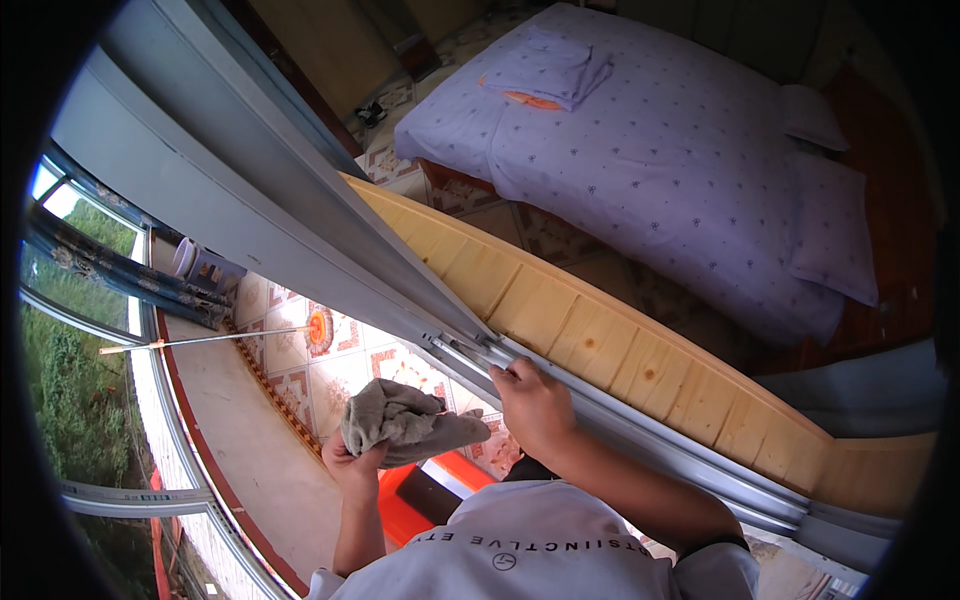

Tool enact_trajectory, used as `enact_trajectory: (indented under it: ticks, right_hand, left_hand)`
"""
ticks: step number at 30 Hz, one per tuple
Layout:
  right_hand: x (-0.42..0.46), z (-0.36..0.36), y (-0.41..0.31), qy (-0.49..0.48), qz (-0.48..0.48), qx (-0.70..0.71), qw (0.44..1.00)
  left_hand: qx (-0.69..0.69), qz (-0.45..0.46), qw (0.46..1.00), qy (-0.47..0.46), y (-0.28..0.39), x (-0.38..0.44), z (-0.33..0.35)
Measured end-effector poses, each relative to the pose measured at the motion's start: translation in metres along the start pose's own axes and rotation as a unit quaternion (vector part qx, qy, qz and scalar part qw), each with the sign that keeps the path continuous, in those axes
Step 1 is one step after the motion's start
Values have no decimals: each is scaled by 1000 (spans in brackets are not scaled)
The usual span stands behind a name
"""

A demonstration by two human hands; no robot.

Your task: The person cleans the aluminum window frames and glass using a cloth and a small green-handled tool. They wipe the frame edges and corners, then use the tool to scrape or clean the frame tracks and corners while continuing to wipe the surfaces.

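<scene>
A crumpled grey-brown cloth (397, 420) is gripped in my left hand (354, 459), above the tiled floor. Its loose end reaches right towards my other hand. My right hand (534, 401) rests with curled fingers on the metal sliding-window track (645, 427). The fingertips are hidden, so I cannot see whether they hold anything. Just beyond that hand, the grey window frame (330, 217) rises from the track towards the upper left. A light wooden sill (600, 337) runs along the far side of the track.
Past the sill stands a bed with a lilac cover (637, 172). A mop with an orange head (320, 332) leans across the low wall (217, 405) at left. A lilac bucket (214, 268) stands by a dark curtain (112, 266). Something red-orange (397, 502) is below me.
</scene>
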State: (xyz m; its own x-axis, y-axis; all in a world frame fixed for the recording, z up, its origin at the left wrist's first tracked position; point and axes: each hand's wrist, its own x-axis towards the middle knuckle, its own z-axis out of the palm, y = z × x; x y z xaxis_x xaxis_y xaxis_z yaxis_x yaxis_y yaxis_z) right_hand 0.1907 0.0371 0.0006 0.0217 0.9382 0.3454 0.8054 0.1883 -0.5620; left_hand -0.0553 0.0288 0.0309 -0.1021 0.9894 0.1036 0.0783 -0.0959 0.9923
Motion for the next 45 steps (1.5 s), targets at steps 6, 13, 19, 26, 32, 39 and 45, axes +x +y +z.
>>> enact_trajectory:
  ticks: [6,13,19,26,32,39,45]
  right_hand:
    - [26,21,-16,-31,17,-70,997]
    - [1,4,1,7,17,-11,1000]
    - [10,9,-9,-21,8,-31,999]
    - [11,17,-7,11,22,-17,1000]
    - [-3,-2,-3,31,15,-8,999]
    - [-3,-2,-5,17,7,3,1000]
    - [23,23,-18,-44,16,-68,997]
  left_hand:
    - [-10,-11,1000,-3,2,1,7]
    - [-21,-15,1000,4,0,-2,3]
    - [-15,-17,1000,13,0,-2,3]
    - [-18,-3,1000,16,-3,-3,1]
    - [-25,-14,999,35,-9,-6,-3]
    - [-24,-12,1000,13,-5,-4,-3]
    - [-22,-27,999,9,-4,-5,-1]
